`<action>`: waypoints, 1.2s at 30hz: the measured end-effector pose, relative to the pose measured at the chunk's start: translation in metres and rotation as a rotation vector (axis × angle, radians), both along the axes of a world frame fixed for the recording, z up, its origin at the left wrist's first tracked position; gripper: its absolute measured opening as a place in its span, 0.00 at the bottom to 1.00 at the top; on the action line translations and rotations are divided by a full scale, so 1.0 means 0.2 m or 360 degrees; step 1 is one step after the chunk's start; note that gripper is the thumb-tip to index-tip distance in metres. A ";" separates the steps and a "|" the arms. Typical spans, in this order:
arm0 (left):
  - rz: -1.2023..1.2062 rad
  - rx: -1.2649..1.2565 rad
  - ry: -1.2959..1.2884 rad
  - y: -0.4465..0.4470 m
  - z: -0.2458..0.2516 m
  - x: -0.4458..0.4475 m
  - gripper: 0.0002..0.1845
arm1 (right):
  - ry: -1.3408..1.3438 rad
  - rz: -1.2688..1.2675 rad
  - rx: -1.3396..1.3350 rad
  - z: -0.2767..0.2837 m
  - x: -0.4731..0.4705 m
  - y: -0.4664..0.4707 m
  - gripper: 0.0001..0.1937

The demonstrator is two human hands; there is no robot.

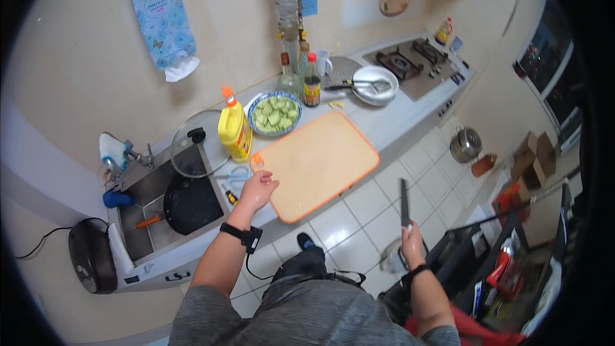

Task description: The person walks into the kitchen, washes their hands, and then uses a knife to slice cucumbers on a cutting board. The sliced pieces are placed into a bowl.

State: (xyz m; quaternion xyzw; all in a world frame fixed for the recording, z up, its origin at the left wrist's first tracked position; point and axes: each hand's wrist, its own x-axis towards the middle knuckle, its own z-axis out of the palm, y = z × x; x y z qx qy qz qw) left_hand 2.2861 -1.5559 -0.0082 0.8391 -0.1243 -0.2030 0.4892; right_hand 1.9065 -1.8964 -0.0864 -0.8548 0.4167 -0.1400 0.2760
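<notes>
My right hand (412, 246) grips the handle of a kitchen knife (404, 202), its blade pointing away from me above the tiled floor. Near the lower left edge of an orange-rimmed cutting board (319, 163), my left hand (258, 191) is raised with its fingers partly curled and nothing seen between them. Behind the board is a blue-and-white bowl of sliced green vegetable (275, 114). A yellow pump bottle (235, 129) stands left of that bowl. Blue-handled scissors (236, 176) lie beside my left hand.
A black frying pan (192, 204) sits in the sink, with a glass lid (201, 144) over its back edge. A sauce bottle (312, 84), stacked white plates (375, 84) with a slotted spatula, and a gas stove (413, 67) stand farther right. A metal pot (466, 144) is on the floor.
</notes>
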 end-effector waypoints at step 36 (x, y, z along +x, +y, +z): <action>0.0211 0.1442 -0.0393 -0.89 -0.12 1.05 0.24 | 0.0974 0.0033 0.0483 -0.81 0.23 -1.90 0.18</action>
